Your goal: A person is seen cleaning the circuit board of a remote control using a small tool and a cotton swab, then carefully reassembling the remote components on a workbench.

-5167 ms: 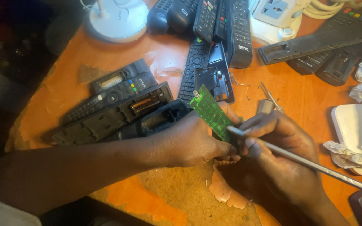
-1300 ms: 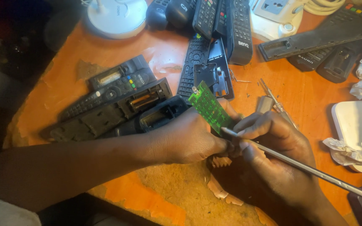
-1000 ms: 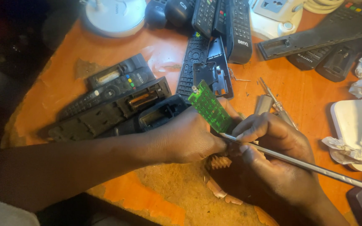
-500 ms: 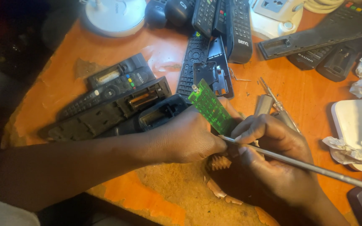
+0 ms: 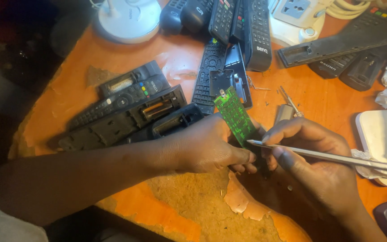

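Observation:
My left hand [image 5: 207,148] grips the lower end of a narrow green circuit board [image 5: 233,115], which stands tilted up over the orange table [image 5: 81,89]. In my right hand [image 5: 312,166] I hold a long thin metal rod [image 5: 337,157] like a pen. Its pointed tip rests against the board's lower edge, just by my left fingers. Both hands are close together near the table's front.
Opened black remote shells [image 5: 126,116] lie to the left. More remotes [image 5: 238,22] pile at the back beside a white round base [image 5: 128,18] and a white socket strip [image 5: 292,15]. Crumpled tissue on a white box [image 5: 381,134] sits right. The table's surface is peeling [image 5: 202,201] in front.
The rod's tip has slid a little along the board's lower edge. Both hands and the board stay in nearly the same place.

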